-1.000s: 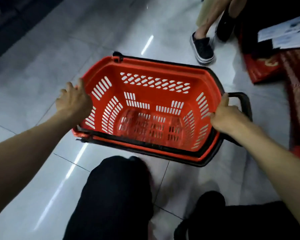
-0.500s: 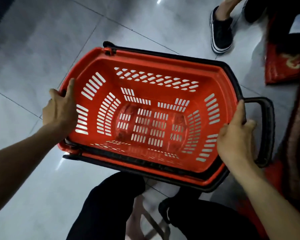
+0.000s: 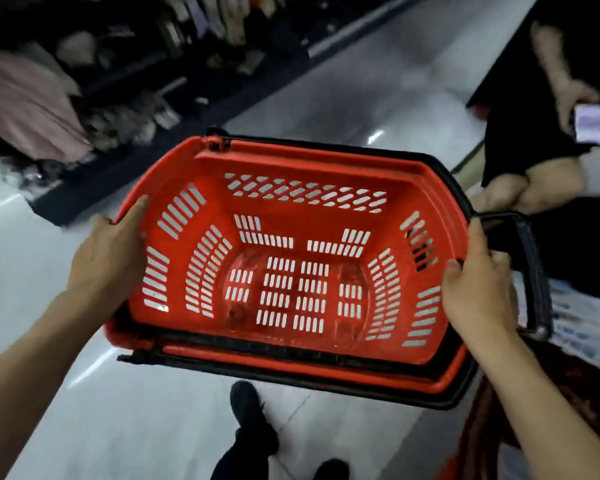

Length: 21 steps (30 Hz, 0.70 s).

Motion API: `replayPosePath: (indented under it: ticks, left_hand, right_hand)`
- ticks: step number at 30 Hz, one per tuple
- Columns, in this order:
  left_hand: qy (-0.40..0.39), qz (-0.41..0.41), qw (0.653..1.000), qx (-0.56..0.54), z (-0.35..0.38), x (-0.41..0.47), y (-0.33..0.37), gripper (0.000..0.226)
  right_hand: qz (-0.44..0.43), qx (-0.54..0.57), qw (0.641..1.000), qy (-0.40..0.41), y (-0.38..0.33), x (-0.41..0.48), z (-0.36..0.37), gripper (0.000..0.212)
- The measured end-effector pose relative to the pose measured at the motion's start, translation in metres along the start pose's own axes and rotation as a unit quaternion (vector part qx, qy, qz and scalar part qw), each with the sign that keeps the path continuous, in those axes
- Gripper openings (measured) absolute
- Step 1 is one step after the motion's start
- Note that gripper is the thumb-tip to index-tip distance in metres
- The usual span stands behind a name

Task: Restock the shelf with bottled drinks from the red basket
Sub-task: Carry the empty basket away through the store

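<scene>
An empty red basket (image 3: 291, 271) hangs above the floor (image 3: 49, 271), long axis crosswise, left hand (image 3: 113, 251) and right hand (image 3: 478, 292) clamped on its opposite short ends.

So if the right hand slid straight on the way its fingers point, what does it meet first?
Probably the black handle beside the red basket: the right hand grips the basket's right rim, fingers pointing up-frame toward the handle's top bar. Depth is unclear.

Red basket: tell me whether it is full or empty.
Empty. The red basket shows its bare slotted floor and walls, with no bottles inside. The left hand and right hand grip its two ends.
</scene>
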<state>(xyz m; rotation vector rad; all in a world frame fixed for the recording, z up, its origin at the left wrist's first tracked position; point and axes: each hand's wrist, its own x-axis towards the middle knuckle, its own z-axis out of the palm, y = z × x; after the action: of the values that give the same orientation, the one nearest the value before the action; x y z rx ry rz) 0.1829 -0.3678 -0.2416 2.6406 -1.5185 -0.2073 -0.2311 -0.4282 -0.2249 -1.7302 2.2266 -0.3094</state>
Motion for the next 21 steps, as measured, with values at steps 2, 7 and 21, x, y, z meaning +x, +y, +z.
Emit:
replayPosePath:
  ticks: [2,7,21]
  left_hand:
    - [0.031,-0.017,0.999,-0.018,-0.044,-0.002,-0.02,0.058]
    - [0.082,-0.101,0.99,-0.054,-0.121,-0.012,-0.085,0.059]
    - [0.196,-0.345,0.917,-0.037,-0.202,-0.058,-0.318,0.052]
  right_hand:
    - [-0.04,-0.01,0.999,0.016,-0.047,0.006,-0.041,0.066]
    - [-0.15,-0.013,0.987,0.047,-0.167,0.006,-0.097,0.063]
    - [-0.399,0.008,0.917,-0.021,-0.487,-0.061,-0.025,0.062]
